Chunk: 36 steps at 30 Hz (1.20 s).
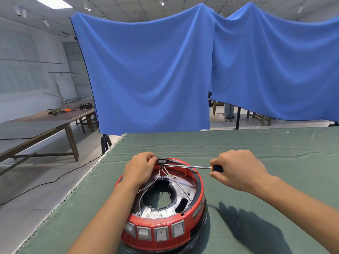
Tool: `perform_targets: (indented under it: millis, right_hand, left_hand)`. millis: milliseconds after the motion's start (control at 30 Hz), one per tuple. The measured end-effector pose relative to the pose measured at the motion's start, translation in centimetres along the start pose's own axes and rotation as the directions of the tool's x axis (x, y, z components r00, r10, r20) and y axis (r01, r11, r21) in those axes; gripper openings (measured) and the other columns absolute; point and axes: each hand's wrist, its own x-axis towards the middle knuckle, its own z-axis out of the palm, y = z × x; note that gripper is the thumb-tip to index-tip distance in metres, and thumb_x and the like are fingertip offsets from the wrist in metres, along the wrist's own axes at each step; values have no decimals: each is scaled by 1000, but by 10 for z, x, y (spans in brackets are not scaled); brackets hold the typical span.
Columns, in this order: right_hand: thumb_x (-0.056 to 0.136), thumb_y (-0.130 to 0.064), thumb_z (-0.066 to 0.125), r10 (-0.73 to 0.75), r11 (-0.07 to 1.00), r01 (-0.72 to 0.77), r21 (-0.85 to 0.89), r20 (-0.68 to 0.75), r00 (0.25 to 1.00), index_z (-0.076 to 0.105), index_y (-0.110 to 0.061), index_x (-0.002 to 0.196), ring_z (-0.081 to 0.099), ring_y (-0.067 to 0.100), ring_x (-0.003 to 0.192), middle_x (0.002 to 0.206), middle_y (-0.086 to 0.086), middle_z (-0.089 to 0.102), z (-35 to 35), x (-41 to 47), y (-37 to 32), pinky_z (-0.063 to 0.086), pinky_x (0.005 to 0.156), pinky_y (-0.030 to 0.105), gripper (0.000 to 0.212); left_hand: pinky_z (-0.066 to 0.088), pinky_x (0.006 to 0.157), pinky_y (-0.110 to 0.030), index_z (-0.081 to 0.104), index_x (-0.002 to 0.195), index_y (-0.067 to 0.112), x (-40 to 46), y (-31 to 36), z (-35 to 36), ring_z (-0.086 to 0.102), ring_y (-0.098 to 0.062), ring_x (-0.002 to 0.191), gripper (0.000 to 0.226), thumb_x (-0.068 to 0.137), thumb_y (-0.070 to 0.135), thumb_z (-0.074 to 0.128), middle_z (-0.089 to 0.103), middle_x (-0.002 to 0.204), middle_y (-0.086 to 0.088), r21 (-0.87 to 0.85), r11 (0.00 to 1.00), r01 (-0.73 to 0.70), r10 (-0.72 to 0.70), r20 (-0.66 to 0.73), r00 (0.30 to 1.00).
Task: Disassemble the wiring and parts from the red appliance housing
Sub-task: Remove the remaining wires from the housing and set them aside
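Observation:
The round red appliance housing (199,204) lies upside down on the green cloth, its silver inner plate and white wires (166,172) exposed. Several grey rocker switches (161,234) line its near side. A small black connector block (162,160) sits at the far rim with wires running from it. My left hand (139,168) rests on the far left rim, fingertips pinching beside the block. My right hand (236,169) grips the orange-and-black handle of a screwdriver (189,166), whose metal shaft lies level and reaches left to the block.
The green cloth-covered table (256,143) stretches away to the right and back. Blue curtains (152,74) hang behind it. Wooden tables (42,129) with cables stand at the left, and a black cable runs over the floor.

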Motion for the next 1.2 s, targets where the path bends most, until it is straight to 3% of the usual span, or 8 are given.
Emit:
perform_targets:
  millis: [433, 767, 933, 1067, 1200]
  right_hand:
    - [89, -48, 47, -62, 996, 62, -69, -7, 998, 56, -29, 81, 61, 20, 87, 88, -7, 66, -4, 13, 8, 29, 59, 28, 23]
    - [91, -55, 40, -291, 938, 282, -201, -15, 957, 60, -30, 92, 61, 17, 82, 89, -9, 67, 0, 47, 36, 26, 55, 26, 33]
    - [92, -66, 26, -348, 908, 331, -258, -23, 937, 57, -26, 78, 51, 12, 60, 73, -9, 62, 6, 64, 47, 19, 45, 22, 52]
    - [91, -68, 21, -376, 904, 356, -237, -45, 925, 60, -27, 77, 47, 11, 53, 66, -10, 59, 14, 70, 53, 24, 44, 18, 58]
    - [91, -61, 38, -415, 898, 380, -222, -144, 898, 64, -24, 67, 40, 14, 41, 55, -6, 59, 19, 73, 55, 15, 40, 16, 52]
  left_hand:
    - [45, 83, -31, 73, 103, 29, 3, 0, 0, 60, -21, 106, 19, 92, 30, 57, 71, 108, 5, 14, 999, 29, -28, -39, 999]
    - [47, 85, -33, 74, 101, 26, 5, 0, 0, 60, -22, 104, 18, 91, 29, 59, 71, 106, 3, -3, 999, 34, -34, -54, 998]
    - [47, 87, -33, 74, 101, 26, 5, -1, 1, 60, -22, 107, 18, 91, 28, 59, 71, 108, 3, -10, 1000, 24, -24, -57, 998]
    - [47, 85, -32, 74, 101, 24, 6, -1, 2, 61, -20, 103, 18, 91, 27, 60, 72, 105, 3, -25, 1000, 11, -12, -54, 998]
    - [48, 86, -33, 74, 101, 24, 5, -2, 1, 61, -21, 104, 18, 91, 27, 60, 72, 106, 2, -24, 1000, 11, -12, -53, 999]
